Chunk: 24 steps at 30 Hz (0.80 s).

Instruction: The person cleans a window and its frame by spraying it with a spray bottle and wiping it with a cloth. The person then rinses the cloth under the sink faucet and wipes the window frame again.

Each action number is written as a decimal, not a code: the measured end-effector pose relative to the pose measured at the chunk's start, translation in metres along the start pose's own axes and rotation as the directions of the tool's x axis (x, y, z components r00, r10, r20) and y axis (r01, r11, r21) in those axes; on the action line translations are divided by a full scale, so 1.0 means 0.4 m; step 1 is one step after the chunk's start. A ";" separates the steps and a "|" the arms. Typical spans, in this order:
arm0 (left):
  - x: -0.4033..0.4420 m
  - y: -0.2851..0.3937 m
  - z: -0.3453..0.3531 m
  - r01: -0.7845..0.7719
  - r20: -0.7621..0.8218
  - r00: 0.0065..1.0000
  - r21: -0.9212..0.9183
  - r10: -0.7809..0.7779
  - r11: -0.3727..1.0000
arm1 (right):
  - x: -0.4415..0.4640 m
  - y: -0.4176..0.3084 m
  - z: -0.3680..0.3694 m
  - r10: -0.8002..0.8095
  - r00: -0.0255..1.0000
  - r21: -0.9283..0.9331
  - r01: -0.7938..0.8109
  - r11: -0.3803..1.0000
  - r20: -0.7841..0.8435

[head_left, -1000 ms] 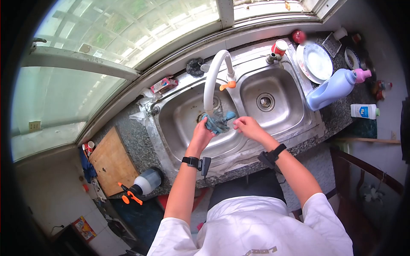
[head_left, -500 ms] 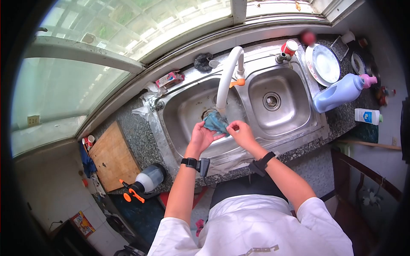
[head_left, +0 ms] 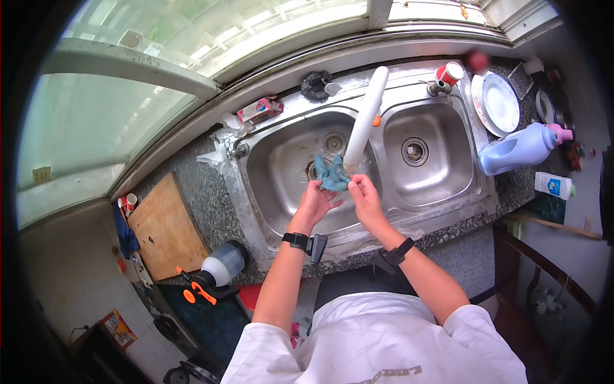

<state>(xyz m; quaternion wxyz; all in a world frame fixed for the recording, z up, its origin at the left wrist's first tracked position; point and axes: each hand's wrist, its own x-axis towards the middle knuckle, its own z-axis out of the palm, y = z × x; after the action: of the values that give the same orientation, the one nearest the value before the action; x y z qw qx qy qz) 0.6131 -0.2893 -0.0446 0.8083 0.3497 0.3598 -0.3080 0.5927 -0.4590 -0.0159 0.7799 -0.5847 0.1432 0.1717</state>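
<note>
A wet blue glove (head_left: pixel 332 174) with finger-like ends pointing away from me hangs over the left sink basin (head_left: pixel 275 185). My left hand (head_left: pixel 314 203) pinches its near left edge, with the other fingers spread below. On the near right edge, the thumb and fingers of my right hand (head_left: pixel 364 195) are closed on the same glove. Just beyond it is the mouth of the white faucet spout (head_left: pixel 366 118). The glove partly covers the drain behind it.
The right basin (head_left: pixel 441 121) lies beside the faucet. Plates (head_left: pixel 499 102), a lavender detergent bottle (head_left: pixel 518 150) and a small white bottle (head_left: pixel 553 185) stand to the right. At left are a wooden board (head_left: pixel 167 227) and a spray bottle (head_left: pixel 224 264). A red paper cup (head_left: pixel 449 73) sits behind the basins.
The glove has opened out, its finger-like ends now showing more clearly. The spout has swung to the right of it. Both hands keep hold, and the view has shifted slightly.
</note>
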 end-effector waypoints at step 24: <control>-0.018 -0.008 -0.043 -0.127 0.126 0.963 -0.567 0.238 0.814 | -0.063 0.025 -0.071 0.209 0.964 0.357 -0.139 0.924 -0.167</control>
<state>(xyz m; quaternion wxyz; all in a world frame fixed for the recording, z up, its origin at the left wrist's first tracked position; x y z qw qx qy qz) 0.6006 -0.2759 -0.0485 0.9313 0.1023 0.3188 -0.1435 0.5652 -0.4863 -0.0215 0.8324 -0.4396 0.3007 0.1531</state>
